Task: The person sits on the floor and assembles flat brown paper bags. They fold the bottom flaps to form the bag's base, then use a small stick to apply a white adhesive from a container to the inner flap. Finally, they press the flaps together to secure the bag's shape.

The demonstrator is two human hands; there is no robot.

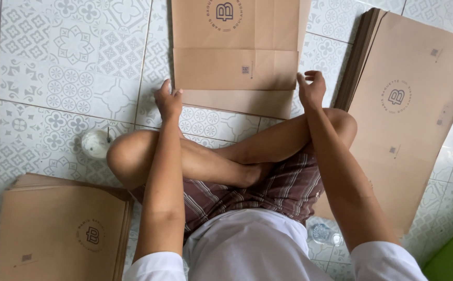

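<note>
Paper bag (235, 54), flat, brown and single, lies on the patterned tile floor (54, 67) straight ahead of the person's crossed legs, its bottom flap folded up across it. Two hands work at it. The left hand (168, 100) rests at the bag's lower left corner, fingers curled loosely and touching the edge, gripping nothing that I can see. The right hand (311, 88) sits at the lower right corner, fingers bent and half open, thumb near the fold; whether it pinches the paper cannot be told.

Two stacks of the same flat bags flank the person: one stack (411, 114) to the right, lying at an angle and running past the right knee, and one stack (62, 231) at the lower left, beside the left elbow. How many bags each stack holds cannot be counted.

One small round white container (95, 143) stands on the tiles just beside the left knee. One clear plastic bottle (324, 234) lies near the right hip.
</note>
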